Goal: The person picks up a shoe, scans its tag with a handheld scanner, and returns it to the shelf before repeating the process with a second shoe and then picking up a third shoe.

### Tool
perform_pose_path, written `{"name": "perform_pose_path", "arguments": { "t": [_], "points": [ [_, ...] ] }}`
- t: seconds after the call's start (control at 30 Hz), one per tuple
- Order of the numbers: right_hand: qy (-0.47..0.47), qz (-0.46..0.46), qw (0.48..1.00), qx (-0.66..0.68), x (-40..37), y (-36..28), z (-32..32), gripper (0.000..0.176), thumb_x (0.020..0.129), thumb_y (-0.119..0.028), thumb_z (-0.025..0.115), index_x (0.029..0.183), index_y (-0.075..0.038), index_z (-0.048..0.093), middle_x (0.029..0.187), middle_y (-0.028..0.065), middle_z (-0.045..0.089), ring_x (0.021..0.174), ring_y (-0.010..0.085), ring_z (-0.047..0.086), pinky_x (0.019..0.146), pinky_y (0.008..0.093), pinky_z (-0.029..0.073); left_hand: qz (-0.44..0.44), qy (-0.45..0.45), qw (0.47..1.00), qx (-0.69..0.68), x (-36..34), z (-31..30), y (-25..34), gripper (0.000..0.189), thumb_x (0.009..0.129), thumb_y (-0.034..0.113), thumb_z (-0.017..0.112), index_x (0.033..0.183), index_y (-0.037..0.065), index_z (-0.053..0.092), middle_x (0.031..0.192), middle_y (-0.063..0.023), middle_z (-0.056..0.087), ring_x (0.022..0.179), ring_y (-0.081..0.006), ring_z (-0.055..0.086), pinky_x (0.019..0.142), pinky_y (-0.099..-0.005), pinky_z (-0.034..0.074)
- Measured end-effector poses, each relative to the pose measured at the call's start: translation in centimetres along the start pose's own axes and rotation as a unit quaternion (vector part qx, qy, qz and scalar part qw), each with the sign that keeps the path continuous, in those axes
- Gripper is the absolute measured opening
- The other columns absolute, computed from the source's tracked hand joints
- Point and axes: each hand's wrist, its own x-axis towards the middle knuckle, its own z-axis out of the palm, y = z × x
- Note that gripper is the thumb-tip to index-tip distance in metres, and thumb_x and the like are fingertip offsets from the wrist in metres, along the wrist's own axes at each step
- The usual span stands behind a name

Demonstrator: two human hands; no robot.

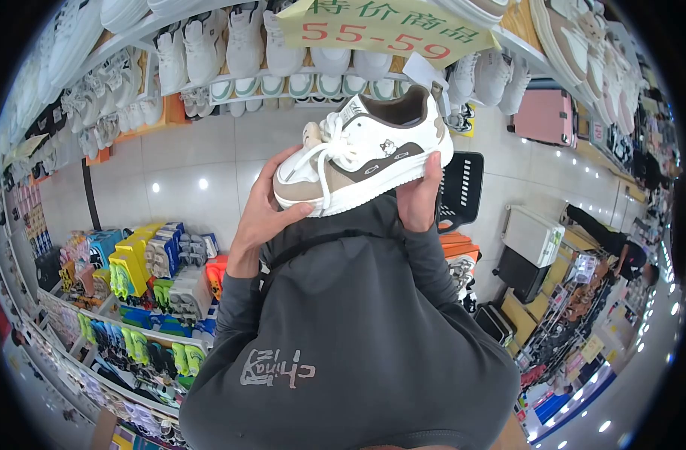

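Held up in front of my chest is a white sneaker (365, 154) with beige and brown panels, cream laces and a small animal print on its side. Its toe points left and its dark-lined opening faces up and away. My left hand (264, 206) grips the toe end, thumb along the sole edge. At the heel end, my right hand (422, 195) is closed on the sole, thumb on the near side. A white tag (425, 75) sticks up by the heel. The fingers behind the shoe are hidden.
Ahead, shelves hold rows of white shoes (204, 49) under a yellow price sign (388, 30). A black plastic stool or basket (461, 187) stands right. Suitcases (531, 236) and a pink case (543, 116) are farther right, near another person (621, 251). Racks of colourful footwear (133, 262) line the left.
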Motion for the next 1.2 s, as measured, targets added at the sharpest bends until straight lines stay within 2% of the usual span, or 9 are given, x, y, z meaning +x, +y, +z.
{"name": "perform_pose_path", "arguments": {
  "t": [0.23, 0.47, 0.57, 0.77, 1.2],
  "points": [
    [0.005, 0.032, 0.999, 0.038, 0.3, -0.4, 0.4, 0.062, 0.108, -0.05, 0.044, 0.152, -0.007, 0.041, 0.148, 0.0061, 0.055, 0.135, 0.0216, 0.053, 0.112, 0.0402, 0.042, 0.038, 0.021, 0.999, -0.027, -0.1, 0.4, 0.3, 0.098, 0.075, 0.014, 0.089, 0.155, -0.002, 0.034, 0.149, -0.0157, 0.049, 0.14, -0.0243, 0.048, 0.119, -0.0376, 0.036],
    [-0.004, 0.054, 0.995, 0.082, 0.6, -0.1, -0.1, 0.064, 0.108, -0.051, 0.044, 0.155, -0.008, 0.04, 0.15, 0.0072, 0.053, 0.137, 0.024, 0.052, 0.113, 0.0421, 0.041, 0.065, 0.045, 0.997, 0.001, -0.4, 0.3, 0.3, 0.097, 0.075, 0.016, 0.088, 0.154, -0.002, 0.035, 0.147, -0.015, 0.051, 0.139, -0.0233, 0.048, 0.118, -0.0369, 0.036],
    [-0.041, 0.053, 0.994, 0.085, 0.7, 0.0, -0.3, 0.065, 0.108, -0.053, 0.043, 0.155, -0.008, 0.039, 0.151, 0.0083, 0.052, 0.137, 0.0252, 0.051, 0.114, 0.0427, 0.041, 0.072, 0.046, 0.996, 0.012, -0.5, 0.3, 0.9, 0.096, 0.075, 0.015, 0.087, 0.154, -0.002, 0.035, 0.146, -0.0151, 0.052, 0.138, -0.0234, 0.05, 0.117, -0.0367, 0.037],
    [-0.013, 0.069, 0.992, 0.102, 0.6, 0.5, 0.1, 0.067, 0.109, -0.056, 0.038, 0.153, -0.006, 0.042, 0.15, 0.01, 0.053, 0.137, 0.0259, 0.052, 0.116, 0.0436, 0.04, 0.111, 0.053, 0.991, 0.047, -1.0, 0.2, 1.5, 0.097, 0.076, 0.017, 0.087, 0.155, -0.002, 0.035, 0.145, -0.0156, 0.052, 0.136, -0.0239, 0.052, 0.115, -0.0369, 0.04],
    [-0.06, 0.009, 0.994, 0.091, 0.1, 1.5, 0.5, 0.065, 0.109, -0.055, 0.039, 0.152, -0.007, 0.041, 0.15, 0.0095, 0.053, 0.138, 0.0268, 0.051, 0.117, 0.0448, 0.039, 0.14, 0.08, 0.986, 0.035, -1.5, -0.1, 1.1, 0.095, 0.082, 0.028, 0.082, 0.156, -0.003, 0.031, 0.146, -0.0181, 0.049, 0.137, -0.0258, 0.05, 0.115, -0.0386, 0.041]
  ]
}}
